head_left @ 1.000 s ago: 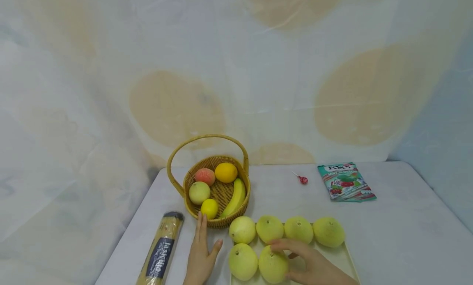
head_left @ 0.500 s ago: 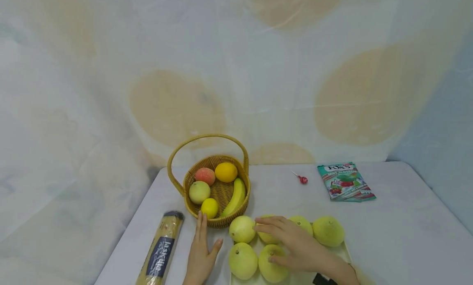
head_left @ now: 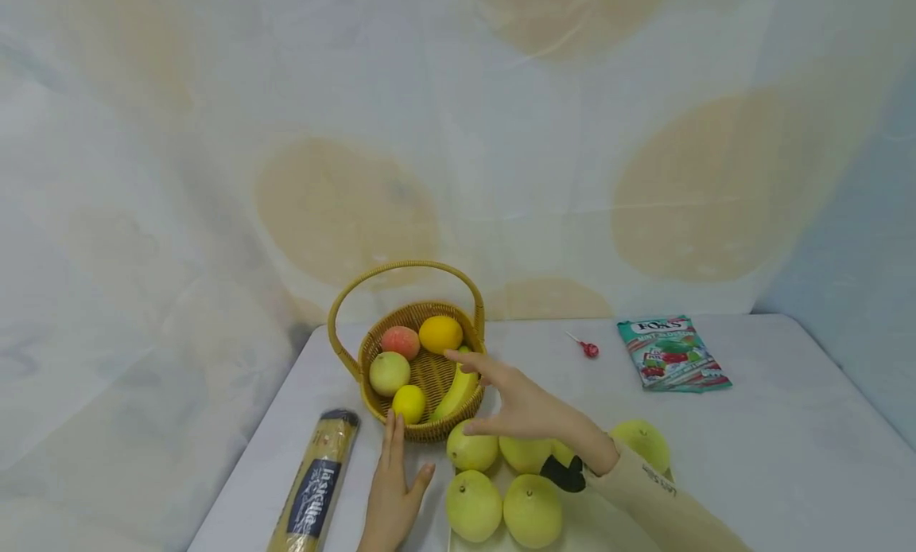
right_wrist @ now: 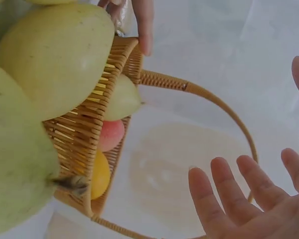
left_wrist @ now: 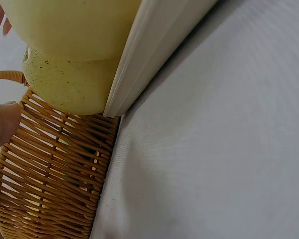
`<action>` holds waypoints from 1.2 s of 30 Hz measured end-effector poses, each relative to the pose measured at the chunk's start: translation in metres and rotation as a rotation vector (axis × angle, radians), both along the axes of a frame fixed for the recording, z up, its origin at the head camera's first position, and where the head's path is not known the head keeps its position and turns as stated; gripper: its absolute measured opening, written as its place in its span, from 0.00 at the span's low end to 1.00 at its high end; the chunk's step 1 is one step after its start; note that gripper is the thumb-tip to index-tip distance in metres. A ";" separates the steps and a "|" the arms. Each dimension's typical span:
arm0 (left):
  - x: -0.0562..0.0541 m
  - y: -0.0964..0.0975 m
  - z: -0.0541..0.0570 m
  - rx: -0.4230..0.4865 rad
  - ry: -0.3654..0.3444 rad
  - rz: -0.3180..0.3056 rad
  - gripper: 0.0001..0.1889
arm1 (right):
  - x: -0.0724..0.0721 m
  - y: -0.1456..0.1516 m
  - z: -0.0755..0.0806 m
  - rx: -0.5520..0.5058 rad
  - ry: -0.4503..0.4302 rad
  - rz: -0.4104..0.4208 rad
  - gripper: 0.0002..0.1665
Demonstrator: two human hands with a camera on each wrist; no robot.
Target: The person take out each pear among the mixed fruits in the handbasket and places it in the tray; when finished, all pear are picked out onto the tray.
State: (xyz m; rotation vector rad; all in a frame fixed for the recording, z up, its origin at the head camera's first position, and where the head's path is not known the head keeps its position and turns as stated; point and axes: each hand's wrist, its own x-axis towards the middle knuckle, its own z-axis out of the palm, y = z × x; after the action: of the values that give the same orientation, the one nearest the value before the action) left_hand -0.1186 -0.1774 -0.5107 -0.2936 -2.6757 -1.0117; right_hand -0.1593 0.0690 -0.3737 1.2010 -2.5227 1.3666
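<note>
My left hand (head_left: 390, 496) lies at the near side of a wicker basket (head_left: 447, 431), its straight fingers touching or close to the rim; the right wrist view shows a finger of it against the basket. Over the basket's right side reaches my right hand (head_left: 529, 409), fingers spread and holding nothing. Beneath its fingers is a banana (head_left: 452, 397), partly hidden. The basket also holds a small lemon (head_left: 409, 404), a pale green round fruit (head_left: 390, 374), a peach-like fruit (head_left: 401, 342) and an orange-yellow fruit (head_left: 440, 334).
A cream tray (head_left: 608, 528) with several yellow-green round fruits (head_left: 474, 506) stands in front of the basket, partly under the right forearm. Left lies a pasta pack (head_left: 315, 488). Behind on the right are a red lollipop (head_left: 589, 350) and a teal candy bag (head_left: 673, 353).
My right hand has left the front fruit on the tray and moved forward and left over the tray to the basket, its fingers spreading. The left hand has stayed put.
</note>
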 end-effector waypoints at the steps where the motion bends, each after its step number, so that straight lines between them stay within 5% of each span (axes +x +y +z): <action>1: 0.000 0.000 0.000 0.000 -0.003 0.001 0.44 | -0.006 -0.004 0.000 -0.012 -0.007 0.002 0.52; 21: 0.000 0.000 -0.001 0.006 0.012 -0.003 0.44 | -0.078 -0.070 -0.019 -0.025 -0.153 -0.017 0.51; 36: 0.001 -0.001 0.001 0.009 -0.010 0.007 0.44 | -0.096 -0.104 -0.022 0.002 -0.263 -0.019 0.53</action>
State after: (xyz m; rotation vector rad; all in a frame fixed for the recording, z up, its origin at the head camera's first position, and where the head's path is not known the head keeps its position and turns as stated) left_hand -0.1172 -0.1786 -0.5093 -0.2785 -2.6789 -1.0251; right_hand -0.2558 -0.0348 -0.3960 1.0568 -2.6968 1.6151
